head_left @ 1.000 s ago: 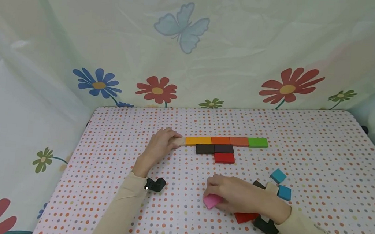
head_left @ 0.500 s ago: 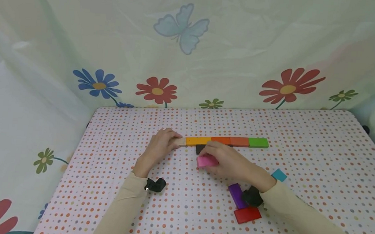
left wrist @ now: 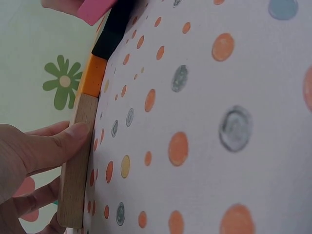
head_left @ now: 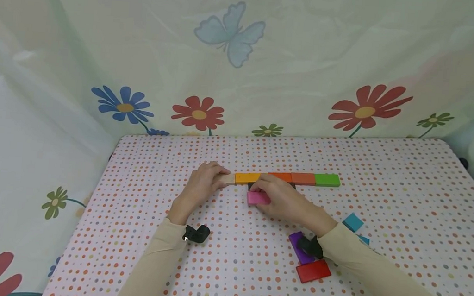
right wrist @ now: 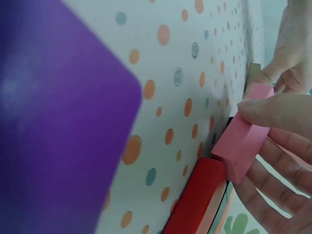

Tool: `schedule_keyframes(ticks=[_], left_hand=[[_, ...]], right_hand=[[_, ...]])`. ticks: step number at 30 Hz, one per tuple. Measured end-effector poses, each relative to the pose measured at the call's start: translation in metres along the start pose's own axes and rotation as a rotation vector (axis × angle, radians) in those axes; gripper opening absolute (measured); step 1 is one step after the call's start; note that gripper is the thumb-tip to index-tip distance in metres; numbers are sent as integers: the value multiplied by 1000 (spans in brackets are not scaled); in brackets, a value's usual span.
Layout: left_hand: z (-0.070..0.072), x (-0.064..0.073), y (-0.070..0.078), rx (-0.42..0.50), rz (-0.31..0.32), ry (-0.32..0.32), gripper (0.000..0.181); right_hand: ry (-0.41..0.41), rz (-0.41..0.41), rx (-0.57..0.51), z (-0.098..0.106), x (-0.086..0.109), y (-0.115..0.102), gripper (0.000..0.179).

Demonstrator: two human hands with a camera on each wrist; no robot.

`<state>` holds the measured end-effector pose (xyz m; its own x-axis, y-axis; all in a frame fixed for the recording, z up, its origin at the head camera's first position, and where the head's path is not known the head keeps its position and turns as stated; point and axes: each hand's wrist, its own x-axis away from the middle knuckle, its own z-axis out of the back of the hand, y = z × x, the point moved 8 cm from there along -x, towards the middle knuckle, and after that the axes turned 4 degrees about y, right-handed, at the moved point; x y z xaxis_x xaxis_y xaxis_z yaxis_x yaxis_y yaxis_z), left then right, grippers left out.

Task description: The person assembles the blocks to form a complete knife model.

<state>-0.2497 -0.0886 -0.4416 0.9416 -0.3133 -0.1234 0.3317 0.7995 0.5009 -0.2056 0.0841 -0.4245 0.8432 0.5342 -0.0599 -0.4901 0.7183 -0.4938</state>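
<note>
My left hand (head_left: pixel 202 182) pinches a plain wooden block (left wrist: pixel 80 161) lying flat at the left end of a row on the table. Beside that block the row runs on through a yellow-orange block (head_left: pixel 245 179), an orange one (head_left: pixel 281 175), a coral one (head_left: pixel 303 179) and a green one (head_left: pixel 327 180). Between thumb and fingers of my right hand (head_left: pixel 285 200) is a pink block (head_left: pixel 256 198), just in front of a black block (left wrist: pixel 113 29). In the right wrist view, its end meets a red block (right wrist: pixel 197 195), which my right hand hides from the head view.
Near my right forearm lie a purple block (head_left: pixel 299 248), a loose red block (head_left: pixel 313 270) and two blue blocks (head_left: pixel 353 221), one partly behind the sleeve. A flowered cloth (head_left: pixel 302 55) hangs behind the dotted table (head_left: pixel 210 276).
My right hand has carried the pink block away from the loose blocks, forward and slightly left, to the front of the row. My left hand has stayed on the wooden block.
</note>
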Motion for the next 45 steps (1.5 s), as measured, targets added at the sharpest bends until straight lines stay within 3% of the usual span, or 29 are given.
schedule_keyframes(ticks=[22, 45], left_hand=[[-1, -1, -2, -1, 5, 3, 30], [0, -1, 0, 4, 16, -9, 30]], right_hand=[[34, 53, 160, -5, 0, -6, 36], [50, 60, 208, -6, -1, -9, 33]])
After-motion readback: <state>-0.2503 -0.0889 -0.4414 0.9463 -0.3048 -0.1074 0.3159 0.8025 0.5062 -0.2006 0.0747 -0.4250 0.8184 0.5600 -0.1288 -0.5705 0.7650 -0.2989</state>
